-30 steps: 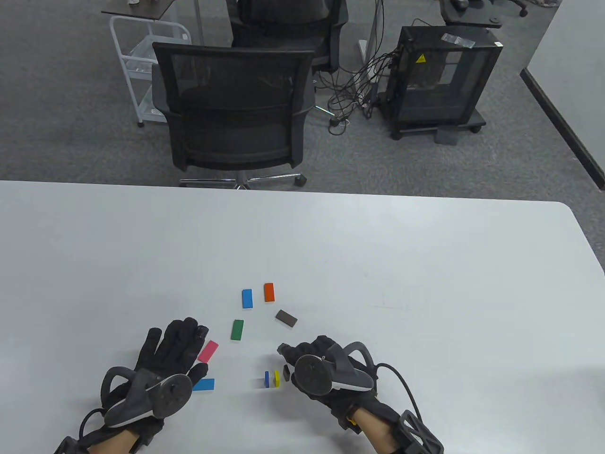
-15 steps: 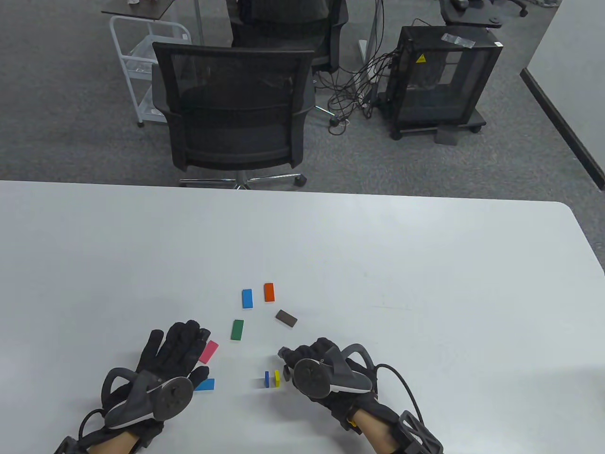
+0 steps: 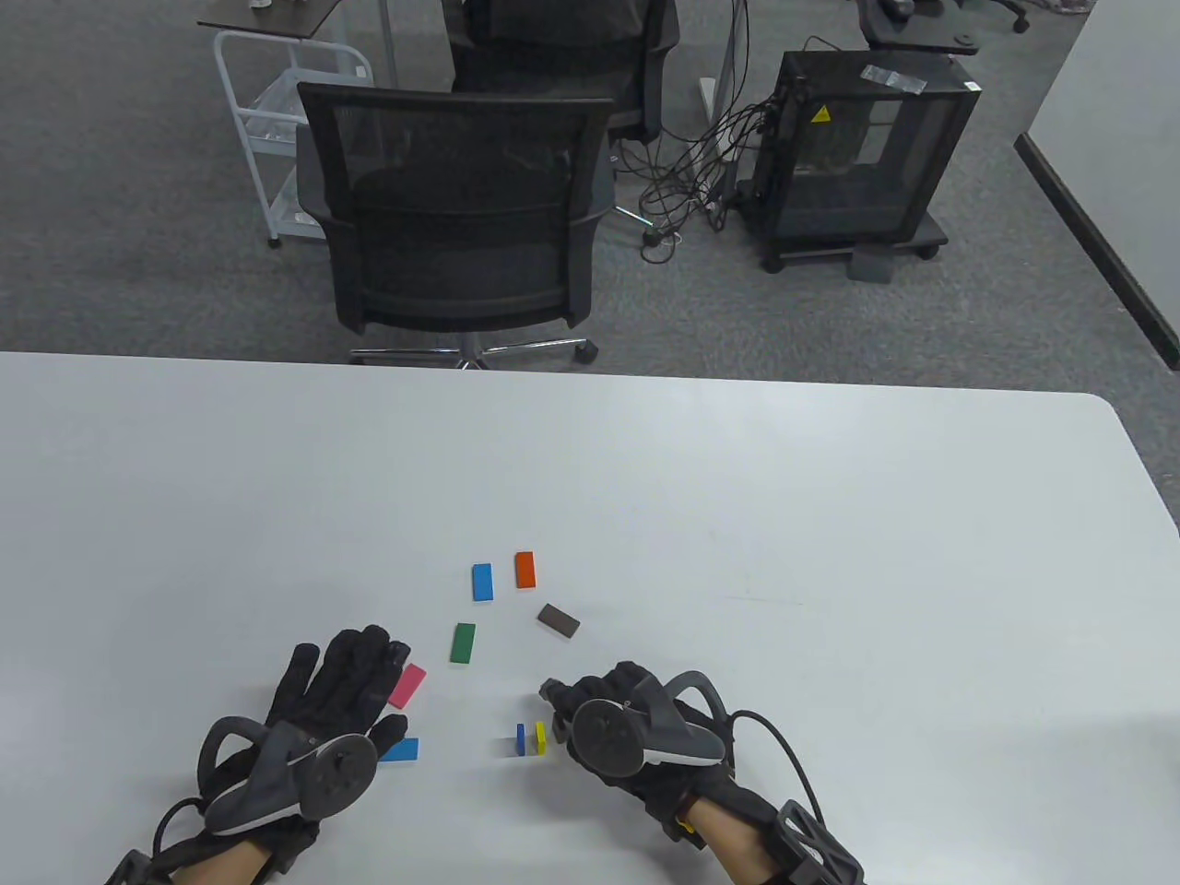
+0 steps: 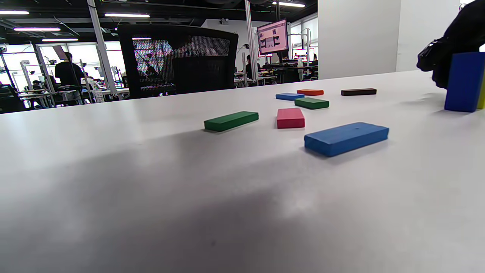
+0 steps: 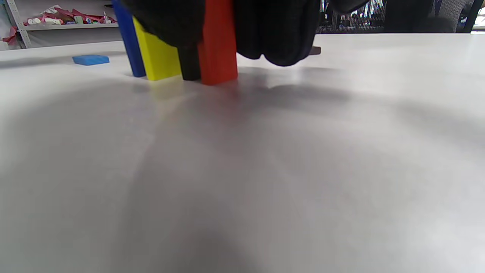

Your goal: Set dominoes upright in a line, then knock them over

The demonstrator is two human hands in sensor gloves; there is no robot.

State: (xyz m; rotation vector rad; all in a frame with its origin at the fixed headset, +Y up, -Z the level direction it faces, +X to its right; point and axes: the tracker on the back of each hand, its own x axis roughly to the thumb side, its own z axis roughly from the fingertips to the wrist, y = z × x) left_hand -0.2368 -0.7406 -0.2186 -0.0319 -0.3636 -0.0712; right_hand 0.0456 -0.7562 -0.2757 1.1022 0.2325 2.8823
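Our right hand [image 3: 636, 728] has its fingers curled around a red domino [image 5: 218, 41], holding it on end against the table [image 3: 737, 516] right behind the black domino [image 5: 189, 66], yellow domino [image 5: 157, 57] and dark blue domino [image 5: 129, 41] already standing. Our left hand [image 3: 323, 710] just rests flat and relaxed, fingers by the pink domino [image 3: 407, 685]. Versus a second ago the right hand has crept a bit toward the row and covered the black piece in the table view, so we're guessing number four is basically seated. Still lying flat: green [image 3: 463, 643], blue [image 3: 482, 582], orange [image 3: 525, 569], brown [image 3: 559, 619] and light blue [image 3: 400, 749]. Letting go gently is the tricky bit, the gaps look tight.
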